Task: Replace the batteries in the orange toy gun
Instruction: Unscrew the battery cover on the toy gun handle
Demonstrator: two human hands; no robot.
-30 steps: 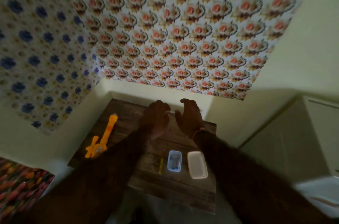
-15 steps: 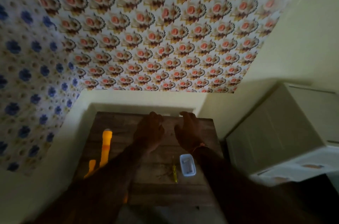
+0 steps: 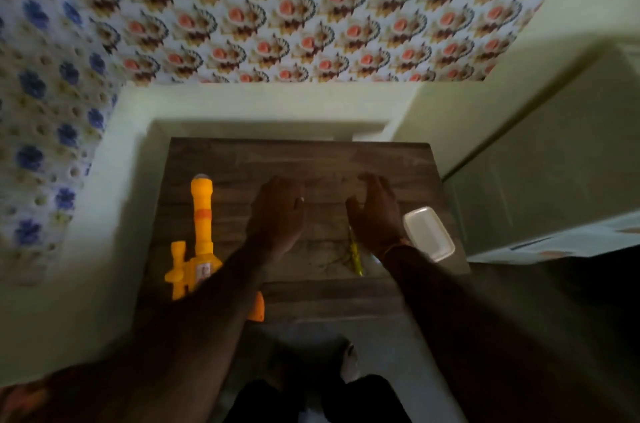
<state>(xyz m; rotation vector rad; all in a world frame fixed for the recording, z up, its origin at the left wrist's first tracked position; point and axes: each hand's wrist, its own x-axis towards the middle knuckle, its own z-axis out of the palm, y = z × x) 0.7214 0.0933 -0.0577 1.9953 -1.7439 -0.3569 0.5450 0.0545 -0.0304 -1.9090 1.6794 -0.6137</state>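
Observation:
The orange toy gun (image 3: 201, 239) lies on the left side of the small wooden table (image 3: 398, 159), barrel pointing away from me; my left forearm covers its rear part. My left hand (image 3: 278, 214) hovers palm down over the table's middle, fingers relaxed, holding nothing. My right hand (image 3: 375, 214) is a little to the right of it, also flat and empty. A yellow-handled screwdriver (image 3: 356, 254) lies just under my right wrist. The small box with batteries is hidden behind my right forearm.
A white lid (image 3: 429, 232) lies at the table's right edge. A pale cabinet (image 3: 540, 180) stands to the right, and patterned walls close in behind and to the left. My legs show below the table's front edge.
The view has tilted down and the table sits lower and nearer in the frame. Both hands stay spread over the table. The battery box has gone out of sight behind my right forearm.

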